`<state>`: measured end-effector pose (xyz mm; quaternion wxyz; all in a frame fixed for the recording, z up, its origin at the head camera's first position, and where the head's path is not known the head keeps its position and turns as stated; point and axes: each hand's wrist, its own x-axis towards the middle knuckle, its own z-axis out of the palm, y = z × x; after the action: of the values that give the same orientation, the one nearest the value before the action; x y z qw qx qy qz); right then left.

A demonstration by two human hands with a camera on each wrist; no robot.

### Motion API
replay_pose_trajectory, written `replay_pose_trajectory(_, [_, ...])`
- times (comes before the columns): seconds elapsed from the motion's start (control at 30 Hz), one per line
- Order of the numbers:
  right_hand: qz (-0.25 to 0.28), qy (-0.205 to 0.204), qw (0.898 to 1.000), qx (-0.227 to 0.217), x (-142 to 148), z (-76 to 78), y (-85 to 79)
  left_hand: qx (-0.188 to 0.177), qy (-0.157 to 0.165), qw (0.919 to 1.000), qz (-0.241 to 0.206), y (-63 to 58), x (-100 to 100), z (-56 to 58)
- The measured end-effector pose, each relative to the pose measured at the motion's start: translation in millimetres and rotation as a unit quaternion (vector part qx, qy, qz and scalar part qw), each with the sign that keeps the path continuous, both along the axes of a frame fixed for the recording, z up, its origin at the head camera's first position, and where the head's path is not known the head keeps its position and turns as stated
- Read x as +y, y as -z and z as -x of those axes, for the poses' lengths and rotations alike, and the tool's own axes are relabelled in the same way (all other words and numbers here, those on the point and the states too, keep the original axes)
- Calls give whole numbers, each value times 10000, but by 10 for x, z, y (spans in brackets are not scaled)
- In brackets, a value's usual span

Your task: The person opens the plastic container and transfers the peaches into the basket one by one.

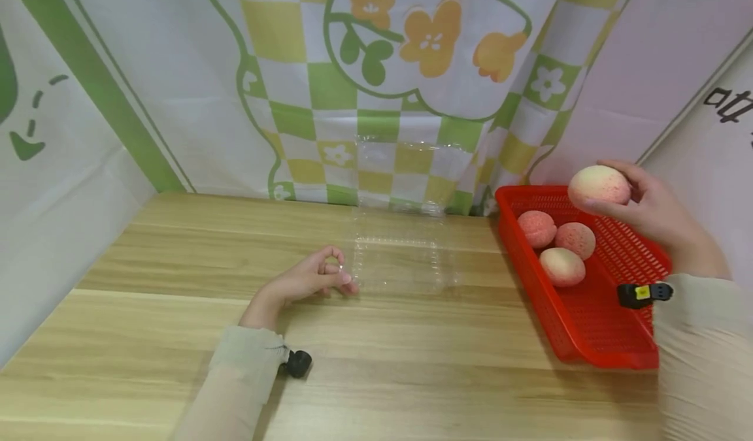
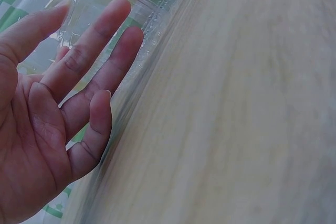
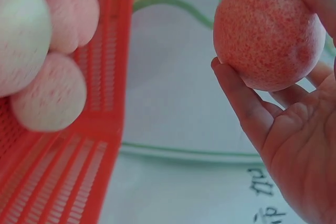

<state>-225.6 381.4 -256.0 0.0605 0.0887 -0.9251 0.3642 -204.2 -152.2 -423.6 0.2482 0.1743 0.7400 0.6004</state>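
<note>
Above the far end of the red basket (image 1: 547,317), my right hand (image 1: 665,206) grips a peach (image 1: 600,188) with thumb and fingers. The peach looks pale yellow in the head view and speckled red in the right wrist view. Three more peaches, one of them a paler peach (image 1: 562,267), lie together in the basket. My left hand (image 1: 308,276) is beside the left edge of a clear plastic clamshell box (image 1: 397,264), its fingers loosely bent. In the left wrist view the fingers (image 2: 100,85) are spread and hold nothing; whether they touch the box, I cannot tell.
The box's see-through lid (image 1: 406,173) stands raised against the patterned curtain (image 1: 282,68) behind. Everything rests on a wood-grain table (image 1: 412,375). White cloth panels (image 1: 65,232) close off both sides.
</note>
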Motion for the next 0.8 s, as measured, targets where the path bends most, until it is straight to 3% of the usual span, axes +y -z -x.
replay_pose_trajectory(0.23, [-530,205,9983,-99,211,25,114,63,-5,10000,2,-1,5,10])
replay_pose_trajectory(0.37, [-921,327,9945,-380,304,38,201,56,2,10000,20,-9,9,12])
replay_pose_trajectory(0.8, [-1434,173,9868,-728,497,69,423,62,4,9999,134,22,-8,24])
